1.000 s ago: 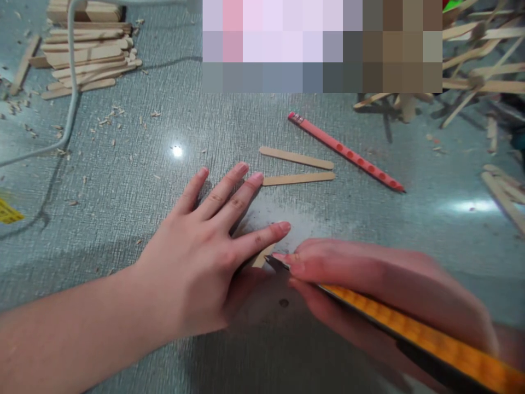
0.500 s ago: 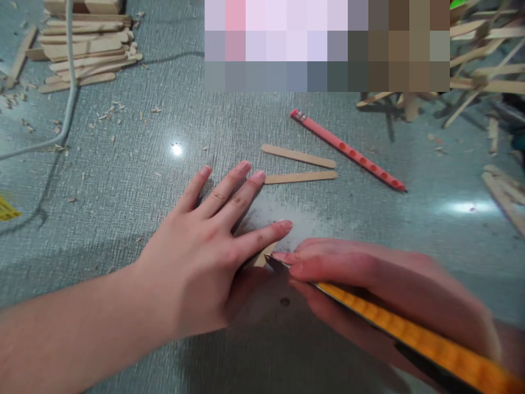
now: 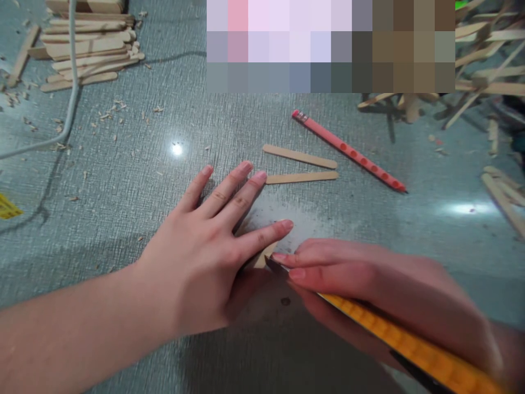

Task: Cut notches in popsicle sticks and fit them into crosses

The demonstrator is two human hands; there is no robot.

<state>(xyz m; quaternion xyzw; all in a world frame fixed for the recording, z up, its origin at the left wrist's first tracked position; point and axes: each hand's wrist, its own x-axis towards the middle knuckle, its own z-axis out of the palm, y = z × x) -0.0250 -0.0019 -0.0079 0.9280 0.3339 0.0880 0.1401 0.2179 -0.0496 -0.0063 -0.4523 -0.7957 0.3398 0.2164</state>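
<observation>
My left hand [image 3: 205,241] lies on the table with fingers spread, pressing a craft stick [image 3: 266,256] down. Only a pale piece of that stick shows between the index finger and thumb; the rest is under the hand. In my right hand [image 3: 361,273] is a utility knife [image 3: 385,333] with an orange ribbed handle. Its dark blade tip touches the visible part of the stick. Beyond my left fingers lie two craft sticks, an upper one [image 3: 300,157] and a lower one [image 3: 302,178], whose left end meets my middle fingertip.
A red pencil [image 3: 348,151] rests diagonally behind the two sticks. At the upper left is a pile of craft sticks [image 3: 88,49], crossed by a white cable [image 3: 70,109], with wood chips around. A structure of joined sticks [image 3: 484,82] stands at the upper right.
My right hand and the knife have shifted very slightly, the handle tilting a little. My left hand stays in place on the stick.
</observation>
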